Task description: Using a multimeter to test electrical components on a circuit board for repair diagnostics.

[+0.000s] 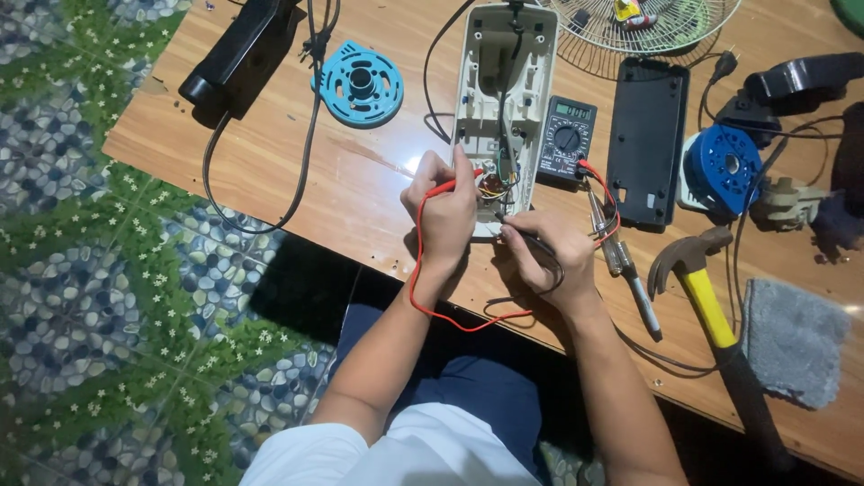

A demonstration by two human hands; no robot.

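Wooden table [297,171]; hands [445,211] gripping probes [450,186].

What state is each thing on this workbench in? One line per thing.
White housing: opened, wiring exposed.
Multimeter: lying flat, leads plugged in.
Red probe: held by left hand.
Black probe: held by right hand.
Hammer: lying unused.
Black cover: detached, lying flat.

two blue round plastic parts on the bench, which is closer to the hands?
The lighter blue disc, lying alone left of the white housing. The darker blue one sits at the far right by the hammer.
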